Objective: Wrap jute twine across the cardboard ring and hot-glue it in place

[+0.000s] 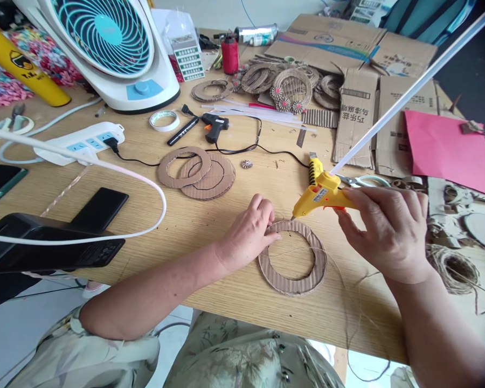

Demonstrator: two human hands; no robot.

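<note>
My right hand grips a yellow hot glue gun with a long clear glue stick rising out of its back. The gun's nozzle points down at the upper edge of a cardboard ring lying on the table. On the ring's upper left edge my left hand is closed, thumb and fingers pinching the rim. A thin strand of jute twine crosses the ring's opening and trails right, dropping over the table's front edge. Whether my left fingers also hold the twine is hidden.
Another cardboard ring overlaps a cardboard disc beyond my left hand. A black glue gun, a utility knife and scissors lie farther back. A twine roll sits right; a white cable arches at left.
</note>
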